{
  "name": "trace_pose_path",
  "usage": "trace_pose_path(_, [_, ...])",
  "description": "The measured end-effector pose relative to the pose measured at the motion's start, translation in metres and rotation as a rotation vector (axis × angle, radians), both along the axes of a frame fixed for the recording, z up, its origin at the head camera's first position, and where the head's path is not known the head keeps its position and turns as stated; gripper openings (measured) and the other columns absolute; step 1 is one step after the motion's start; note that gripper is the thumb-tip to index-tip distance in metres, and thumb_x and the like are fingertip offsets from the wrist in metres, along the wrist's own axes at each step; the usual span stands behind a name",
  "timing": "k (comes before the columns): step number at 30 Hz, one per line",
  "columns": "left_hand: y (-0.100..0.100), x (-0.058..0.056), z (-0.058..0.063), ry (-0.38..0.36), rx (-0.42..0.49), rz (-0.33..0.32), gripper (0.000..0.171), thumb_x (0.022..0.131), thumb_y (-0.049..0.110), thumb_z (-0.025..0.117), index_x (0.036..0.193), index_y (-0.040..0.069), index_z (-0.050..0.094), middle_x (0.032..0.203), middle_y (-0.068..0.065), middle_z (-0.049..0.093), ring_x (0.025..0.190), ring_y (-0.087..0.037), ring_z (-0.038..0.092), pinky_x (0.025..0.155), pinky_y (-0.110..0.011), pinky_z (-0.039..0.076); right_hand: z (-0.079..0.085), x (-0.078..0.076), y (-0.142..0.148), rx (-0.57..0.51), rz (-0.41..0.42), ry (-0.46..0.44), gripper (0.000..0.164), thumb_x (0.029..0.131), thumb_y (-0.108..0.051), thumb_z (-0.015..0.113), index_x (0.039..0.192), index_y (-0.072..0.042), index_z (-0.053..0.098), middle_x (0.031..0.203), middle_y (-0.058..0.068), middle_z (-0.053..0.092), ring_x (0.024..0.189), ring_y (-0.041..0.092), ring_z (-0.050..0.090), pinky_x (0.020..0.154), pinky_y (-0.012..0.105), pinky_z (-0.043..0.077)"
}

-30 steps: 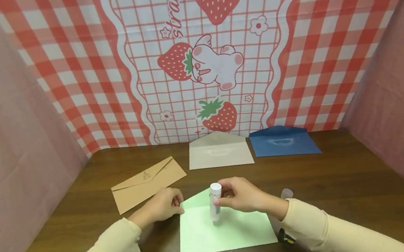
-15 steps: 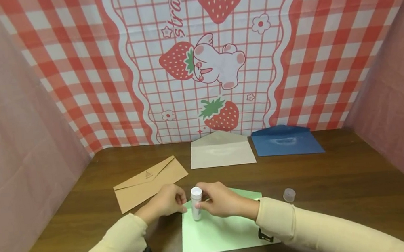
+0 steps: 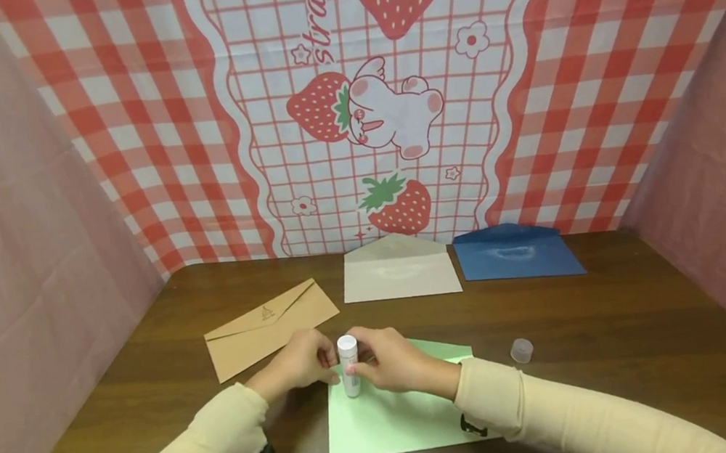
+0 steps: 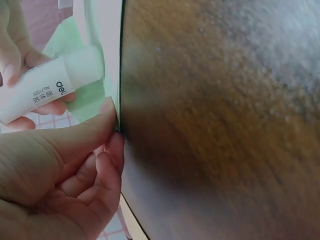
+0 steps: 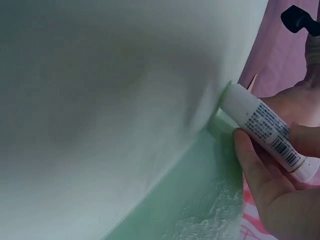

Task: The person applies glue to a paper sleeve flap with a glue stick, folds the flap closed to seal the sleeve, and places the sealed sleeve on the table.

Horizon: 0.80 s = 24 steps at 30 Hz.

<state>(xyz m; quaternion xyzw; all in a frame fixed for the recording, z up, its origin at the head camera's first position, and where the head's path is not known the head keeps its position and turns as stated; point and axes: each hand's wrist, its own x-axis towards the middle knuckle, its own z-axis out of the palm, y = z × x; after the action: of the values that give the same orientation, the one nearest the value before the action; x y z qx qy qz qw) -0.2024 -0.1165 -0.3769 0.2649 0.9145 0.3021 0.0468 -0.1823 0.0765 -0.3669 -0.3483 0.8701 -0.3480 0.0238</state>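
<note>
A pale green envelope (image 3: 389,424) lies in front of me, its darker flap (image 5: 175,195) spread away from me. My right hand (image 3: 392,360) grips a white glue stick (image 3: 349,366) between thumb and fingers, held nearly upright at the envelope's left side. In the right wrist view the glue end meets the envelope near the flap's fold, and wet smears show on the flap. With thumb and fingertips, my left hand (image 4: 65,170) pinches the envelope's left corner, right beside the glue stick. Printing shows on the glue stick's barrel (image 4: 45,82) in the left wrist view.
A clear cap (image 3: 522,350) sits on the brown table (image 3: 614,377) to the right. Behind lie a tan envelope (image 3: 269,338), a cream envelope (image 3: 401,281) and a blue envelope (image 3: 517,263). A strawberry-print cloth (image 3: 391,114) hangs along the back.
My right hand has carried the glue stick leftward across the envelope to its left corner, exposing the cap on the right. The left hand has stayed at the corner.
</note>
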Motion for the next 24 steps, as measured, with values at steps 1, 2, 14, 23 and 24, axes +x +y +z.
trace_pose_path(1, [0.0,0.0,0.0,0.001,-0.002,0.004,0.019,0.063,-0.003,0.083,0.063,0.001,0.064,0.058,-0.004,0.062,0.053,-0.004,0.048,0.049,-0.016,0.043,0.0,0.0,-0.001,-0.003,-0.005,0.008,0.021,0.087,-0.012,0.069,0.104,-0.004,0.06,0.101,0.013,0.073,0.093,0.025,0.071,0.075,0.024,0.056])
trace_pose_path(2, [0.0,0.0,0.0,0.005,-0.008,0.009,0.02,0.062,-0.003,0.084,0.063,0.002,0.064,0.058,-0.003,0.062,0.053,-0.004,0.048,0.049,-0.016,0.043,-0.001,0.0,-0.001,-0.008,-0.008,0.014,0.021,0.087,-0.011,0.069,0.104,-0.004,0.061,0.101,0.013,0.073,0.092,0.025,0.071,0.075,0.024,0.056])
trace_pose_path(14, [0.002,-0.005,0.003,0.031,-0.036,0.019,0.023,0.058,-0.003,0.085,0.06,0.001,0.063,0.055,-0.003,0.06,0.052,-0.004,0.045,0.048,-0.015,0.04,-0.005,-0.001,-0.006,-0.096,-0.007,0.029,0.018,0.086,-0.008,0.069,0.102,-0.002,0.063,0.101,0.016,0.073,0.093,0.027,0.072,0.078,0.025,0.057])
trace_pose_path(23, [0.003,-0.006,0.002,0.025,-0.055,-0.058,0.023,0.061,-0.005,0.083,0.061,0.0,0.061,0.054,0.0,0.056,0.051,-0.002,0.042,0.047,-0.014,0.037,-0.011,0.001,-0.004,-0.099,-0.031,0.114,0.018,0.085,-0.009,0.07,0.098,-0.002,0.061,0.098,0.015,0.073,0.093,0.025,0.072,0.076,0.023,0.057])
trace_pose_path(24, [0.003,-0.007,0.002,0.026,-0.06,-0.066,0.023,0.061,-0.005,0.083,0.061,0.0,0.061,0.055,0.0,0.055,0.052,-0.002,0.042,0.047,-0.014,0.037,-0.011,0.001,-0.003,-0.099,-0.031,0.11,0.018,0.085,-0.009,0.07,0.099,-0.001,0.061,0.099,0.016,0.073,0.094,0.025,0.072,0.076,0.024,0.057])
